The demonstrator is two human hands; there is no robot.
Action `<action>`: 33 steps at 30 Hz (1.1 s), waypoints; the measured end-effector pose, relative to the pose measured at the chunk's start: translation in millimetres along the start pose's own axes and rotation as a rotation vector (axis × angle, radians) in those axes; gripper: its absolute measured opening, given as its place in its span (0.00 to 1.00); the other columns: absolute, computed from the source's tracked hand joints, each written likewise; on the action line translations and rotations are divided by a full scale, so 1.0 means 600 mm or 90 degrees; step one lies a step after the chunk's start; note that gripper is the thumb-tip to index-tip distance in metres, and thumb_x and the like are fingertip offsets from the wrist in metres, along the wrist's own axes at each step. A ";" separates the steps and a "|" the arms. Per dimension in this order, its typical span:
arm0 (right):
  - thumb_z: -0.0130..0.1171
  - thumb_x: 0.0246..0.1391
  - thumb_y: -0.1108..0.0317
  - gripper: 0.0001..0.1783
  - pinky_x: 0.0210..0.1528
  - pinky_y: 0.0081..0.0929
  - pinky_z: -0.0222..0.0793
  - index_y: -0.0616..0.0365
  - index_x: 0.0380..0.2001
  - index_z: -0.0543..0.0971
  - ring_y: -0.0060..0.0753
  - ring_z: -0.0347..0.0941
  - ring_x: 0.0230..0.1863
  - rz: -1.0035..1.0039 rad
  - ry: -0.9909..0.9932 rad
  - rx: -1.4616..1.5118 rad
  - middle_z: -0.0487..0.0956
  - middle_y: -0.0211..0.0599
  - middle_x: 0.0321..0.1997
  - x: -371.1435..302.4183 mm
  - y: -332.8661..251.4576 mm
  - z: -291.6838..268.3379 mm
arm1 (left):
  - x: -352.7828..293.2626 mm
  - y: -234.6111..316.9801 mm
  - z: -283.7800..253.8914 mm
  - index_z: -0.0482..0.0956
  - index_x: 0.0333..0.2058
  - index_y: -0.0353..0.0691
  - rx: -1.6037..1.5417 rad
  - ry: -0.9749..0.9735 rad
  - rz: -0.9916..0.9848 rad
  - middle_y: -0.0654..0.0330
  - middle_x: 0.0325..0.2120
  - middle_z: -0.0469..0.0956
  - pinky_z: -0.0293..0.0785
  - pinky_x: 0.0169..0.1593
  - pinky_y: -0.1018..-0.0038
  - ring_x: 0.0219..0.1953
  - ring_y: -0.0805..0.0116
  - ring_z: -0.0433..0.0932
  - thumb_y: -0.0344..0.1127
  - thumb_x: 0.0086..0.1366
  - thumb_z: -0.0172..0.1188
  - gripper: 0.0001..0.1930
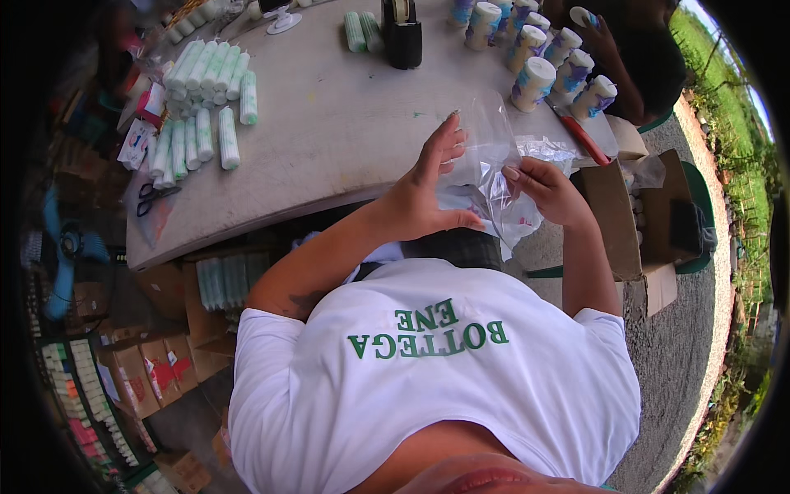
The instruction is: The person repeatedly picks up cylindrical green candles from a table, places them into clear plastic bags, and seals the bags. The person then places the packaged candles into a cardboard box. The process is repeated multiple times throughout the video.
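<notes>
My right hand (545, 188) pinches the edge of a clear plastic bag (492, 132) between thumb and fingers, over the near edge of the table. Beside the bag, my left hand (429, 183) is open, its thumb stretched apart from the raised fingers; whether it touches the film I cannot tell. More crumpled clear plastic (517, 226) hangs below my right hand. White pillar candles with blue and purple patches (535, 84) stand in a group beyond the bag. A knife with a red handle (586, 142) lies near them, to the right of my right hand.
On the table (329, 140), several white-and-green candles (206, 66) are stacked at the left, with scissors (152, 196) nearby. A black tape dispenser (403, 37) stands at the back. Another person's hand (599, 34) holds a candle. An opened cardboard box (609, 218) sits at the right.
</notes>
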State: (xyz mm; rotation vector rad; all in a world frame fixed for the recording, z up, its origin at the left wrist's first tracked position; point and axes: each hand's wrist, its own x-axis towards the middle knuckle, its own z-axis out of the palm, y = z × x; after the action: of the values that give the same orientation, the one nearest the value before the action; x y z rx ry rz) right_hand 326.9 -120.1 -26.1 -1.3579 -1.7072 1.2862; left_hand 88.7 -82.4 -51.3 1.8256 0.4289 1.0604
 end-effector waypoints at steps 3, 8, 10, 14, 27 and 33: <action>0.46 0.64 0.57 0.17 0.36 0.18 0.64 0.60 0.33 0.76 0.17 0.66 0.29 0.037 -0.052 0.198 0.70 0.24 0.24 0.047 -0.013 0.039 | 0.033 -0.011 -0.014 0.48 0.62 0.38 -0.262 0.104 -0.150 0.50 0.45 0.72 0.72 0.50 0.70 0.47 0.63 0.74 0.31 0.57 0.64 0.39; 0.53 0.55 0.43 0.34 0.43 0.26 0.66 0.59 0.54 0.65 0.26 0.70 0.41 0.031 -0.131 0.408 0.74 0.33 0.37 0.105 0.011 0.089 | 0.049 -0.031 -0.100 0.74 0.35 0.39 -0.232 0.338 -0.250 0.63 0.26 0.75 0.73 0.31 0.78 0.27 0.74 0.76 0.34 0.61 0.61 0.07; 0.56 0.49 0.36 0.49 0.47 0.32 0.66 0.56 0.64 0.54 0.32 0.69 0.49 -0.065 -0.143 0.490 0.72 0.39 0.48 0.105 0.006 0.110 | 0.045 -0.032 -0.137 0.74 0.33 0.40 -0.176 0.416 -0.239 0.65 0.25 0.74 0.70 0.27 0.79 0.24 0.77 0.74 0.36 0.61 0.60 0.07; 0.72 0.37 0.46 0.61 0.54 0.41 0.62 0.50 0.67 0.44 0.39 0.63 0.59 -0.349 0.085 0.024 0.61 0.44 0.61 0.070 -0.034 0.164 | 0.039 -0.046 -0.180 0.74 0.32 0.42 -0.173 0.510 -0.174 0.68 0.22 0.72 0.64 0.22 0.81 0.21 0.80 0.71 0.37 0.62 0.60 0.07; 0.57 0.57 0.70 0.07 0.34 0.19 0.67 0.64 0.33 0.77 0.19 0.69 0.29 -0.223 0.047 0.219 0.76 0.30 0.29 0.106 -0.106 0.026 | -0.104 0.002 -0.143 0.74 0.39 0.35 -0.159 -0.039 -0.600 0.55 0.28 0.80 0.76 0.32 0.75 0.27 0.69 0.79 0.42 0.63 0.58 0.15; 0.54 0.55 0.76 0.05 0.35 0.19 0.67 0.67 0.35 0.76 0.20 0.69 0.30 -0.104 -0.270 -0.013 0.77 0.30 0.29 0.123 -0.175 0.036 | -0.075 0.045 -0.149 0.74 0.42 0.33 0.042 0.166 -0.165 0.62 0.30 0.78 0.74 0.42 0.76 0.34 0.73 0.76 0.35 0.55 0.67 0.19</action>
State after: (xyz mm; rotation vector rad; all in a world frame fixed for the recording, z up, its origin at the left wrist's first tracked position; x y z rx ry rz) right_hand 247.1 -57.6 56.0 -0.9771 -2.0667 1.5411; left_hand -13.2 -76.2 -34.2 1.6384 0.8412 1.1138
